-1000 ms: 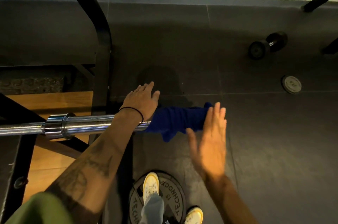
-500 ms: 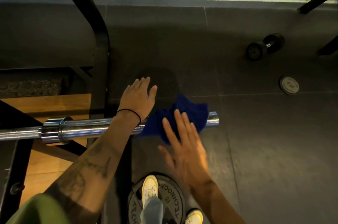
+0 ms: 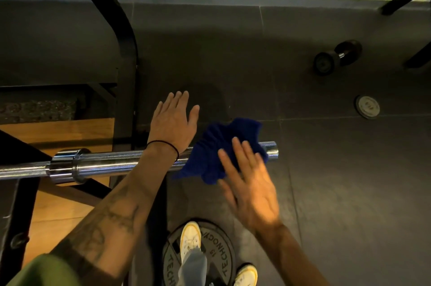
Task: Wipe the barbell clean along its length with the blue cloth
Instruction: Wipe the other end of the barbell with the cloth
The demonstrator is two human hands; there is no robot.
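Note:
A chrome barbell [image 3: 112, 163] runs across from the left edge, its sleeve end at the right. The blue cloth [image 3: 219, 152] is draped over the sleeve near that end. My left hand [image 3: 172, 122] lies flat with straight fingers over the sleeve, just left of the cloth. My right hand [image 3: 251, 180] has its fingers spread and straight, with the fingertips on the cloth's near side. Only the very tip of the sleeve shows past the cloth.
A black rack upright [image 3: 123, 57] stands behind the bar at the left, over a wooden platform [image 3: 58, 131]. A weight plate [image 3: 219, 260] lies under my white shoes. A dumbbell [image 3: 335, 57] and a small plate [image 3: 367, 107] lie on the dark floor at the right.
My right hand moved left from the bar's end onto the cloth. The cloth has bunched up toward the left, and the sleeve's tip has come into view.

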